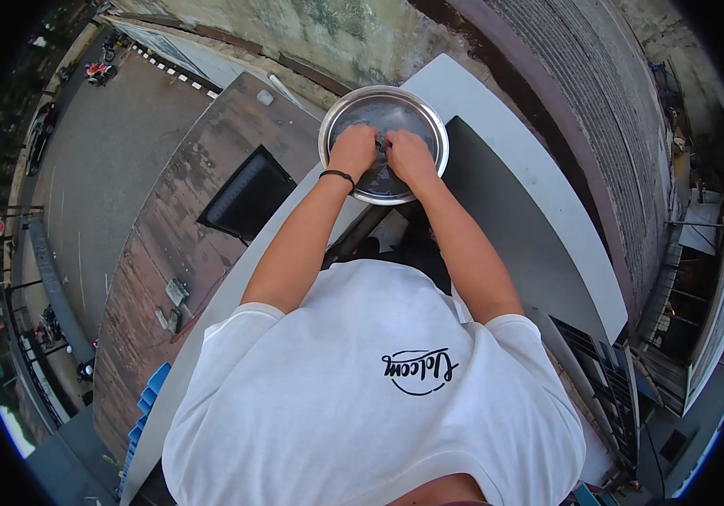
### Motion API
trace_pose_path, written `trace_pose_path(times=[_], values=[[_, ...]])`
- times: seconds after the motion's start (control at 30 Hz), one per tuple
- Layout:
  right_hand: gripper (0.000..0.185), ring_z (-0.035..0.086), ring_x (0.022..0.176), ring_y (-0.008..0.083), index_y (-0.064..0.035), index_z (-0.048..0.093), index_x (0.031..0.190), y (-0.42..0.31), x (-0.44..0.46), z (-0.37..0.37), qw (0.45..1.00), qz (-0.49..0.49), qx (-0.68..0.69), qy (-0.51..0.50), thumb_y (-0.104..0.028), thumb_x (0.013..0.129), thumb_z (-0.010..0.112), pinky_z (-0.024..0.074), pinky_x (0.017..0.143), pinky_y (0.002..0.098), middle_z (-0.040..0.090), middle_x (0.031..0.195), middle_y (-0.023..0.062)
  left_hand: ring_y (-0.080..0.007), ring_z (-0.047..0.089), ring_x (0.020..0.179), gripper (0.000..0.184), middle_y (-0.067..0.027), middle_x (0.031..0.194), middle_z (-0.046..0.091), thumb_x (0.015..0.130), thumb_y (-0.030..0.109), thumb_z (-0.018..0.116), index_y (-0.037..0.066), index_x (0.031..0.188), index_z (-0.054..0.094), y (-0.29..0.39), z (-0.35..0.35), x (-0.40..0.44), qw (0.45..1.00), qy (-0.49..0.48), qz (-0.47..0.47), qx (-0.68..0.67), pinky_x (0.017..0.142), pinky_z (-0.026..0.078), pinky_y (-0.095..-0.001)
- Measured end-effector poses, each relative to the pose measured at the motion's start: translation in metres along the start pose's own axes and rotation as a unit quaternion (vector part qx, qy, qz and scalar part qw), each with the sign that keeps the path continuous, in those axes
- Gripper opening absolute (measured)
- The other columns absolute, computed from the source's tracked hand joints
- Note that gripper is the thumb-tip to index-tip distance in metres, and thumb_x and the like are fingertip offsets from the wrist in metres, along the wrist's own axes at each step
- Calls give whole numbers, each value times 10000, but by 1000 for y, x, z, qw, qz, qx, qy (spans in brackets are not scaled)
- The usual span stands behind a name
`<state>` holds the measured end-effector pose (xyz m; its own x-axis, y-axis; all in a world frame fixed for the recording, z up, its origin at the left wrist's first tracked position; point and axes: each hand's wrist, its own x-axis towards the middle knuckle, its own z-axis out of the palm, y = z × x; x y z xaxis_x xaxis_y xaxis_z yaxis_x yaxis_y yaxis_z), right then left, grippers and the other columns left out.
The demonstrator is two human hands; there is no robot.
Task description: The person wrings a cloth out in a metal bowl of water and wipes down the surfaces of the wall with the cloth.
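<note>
A round metal basin with a shiny rim stands before me, with greyish, watery-looking contents. My left hand, a dark band at its wrist, is closed inside the basin's outline. Opposite it, my right hand is closed too, its knuckles turned up. The two hands are close together with a narrow gap between them. A small dark patch shows in that gap; what the fingers hold is hidden.
The basin rests by a pale grey ledge that curves to the right. A black framed panel lies on the worn reddish roof at left. Corrugated roofing is at upper right; blue stacked objects stand lower left.
</note>
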<state>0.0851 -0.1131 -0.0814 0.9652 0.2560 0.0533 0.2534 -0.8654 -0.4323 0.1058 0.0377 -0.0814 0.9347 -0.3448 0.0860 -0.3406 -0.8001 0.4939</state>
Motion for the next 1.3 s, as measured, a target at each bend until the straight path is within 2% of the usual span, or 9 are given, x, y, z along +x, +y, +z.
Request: trace_pose_path(times=[0.17, 0.27, 0.4, 0.47, 0.7, 0.9, 1.0, 1.2, 1.3], values=[[135, 619, 912, 407, -32, 597, 969, -12, 1, 8, 999, 44, 9, 30, -74, 863, 525, 495, 780, 502, 611, 928, 217, -374, 644, 887, 145, -186, 882, 665, 835, 107, 538, 38, 849, 665, -6, 22, 3, 997, 50, 41, 30, 779, 524, -471], [142, 618, 932, 411, -15, 583, 976, -13, -1, 13, 998, 51, -12, 41, -72, 863, 519, 495, 793, 497, 608, 930, 228, -398, 643, 893, 160, -214, 947, 668, 821, 94, 548, 38, 917, 663, -3, 21, 2, 999, 23, 18, 31, 797, 508, -485], [155, 628, 918, 392, -53, 590, 988, 3, 7, 5, 999, 34, -7, -29, -110, 854, 538, 510, 813, 476, 616, 970, 210, -401, 640, 878, 159, -213, 900, 673, 801, 123, 555, 41, 878, 668, -4, 4, -2, 1000, -4, -18, -18, 791, 505, -479], [147, 628, 920, 385, -54, 603, 962, 3, 2, -21, 1000, 16, 2, -11, -121, 844, 546, 506, 812, 475, 620, 959, 205, -403, 640, 862, 163, -211, 875, 674, 792, 145, 560, 42, 858, 668, 5, -20, -5, 997, -26, -57, -51, 782, 504, -477], [159, 651, 864, 332, -28, 649, 939, -6, -10, -108, 987, 43, 153, 27, -139, 825, 646, 499, 765, 416, 679, 903, 164, -397, 615, 765, 144, -196, 795, 641, 779, 157, 573, 29, 792, 639, 16, -85, -19, 978, 147, -61, -136, 693, 488, -457], [152, 661, 823, 277, -29, 659, 926, -38, -16, -153, 983, 42, 166, 70, -151, 834, 649, 507, 753, 386, 689, 873, 130, -333, 599, 669, 150, -163, 736, 623, 796, 155, 573, 18, 800, 635, 38, -113, -19, 950, 226, -52, -210, 646, 478, -401], [159, 657, 797, 217, -21, 657, 915, -42, -15, -164, 974, 37, 211, 75, -157, 833, 650, 506, 734, 366, 682, 829, 96, -262, 614, 624, 161, -139, 686, 617, 802, 161, 577, 13, 824, 638, 52, -132, -23, 945, 212, -82, -236, 624, 477, -388], [242, 643, 830, 178, 14, 621, 997, -54, -7, -145, 920, 69, 386, 26, -167, 837, 633, 505, 766, 337, 653, 814, 87, -136, 641, 649, 189, -61, 639, 638, 823, 161, 603, -14, 769, 652, 82, -135, -19, 842, 123, -127, -510, 604, 488, -301], [330, 645, 897, 211, 12, 582, 1108, -65, -9, -126, 929, 35, 363, 56, -165, 834, 635, 499, 818, 334, 664, 900, 116, -73, 571, 563, 163, -11, 686, 631, 878, 145, 590, 16, 823, 673, 87, -115, -11, 876, 142, -105, -449, 514, 440, -219]])
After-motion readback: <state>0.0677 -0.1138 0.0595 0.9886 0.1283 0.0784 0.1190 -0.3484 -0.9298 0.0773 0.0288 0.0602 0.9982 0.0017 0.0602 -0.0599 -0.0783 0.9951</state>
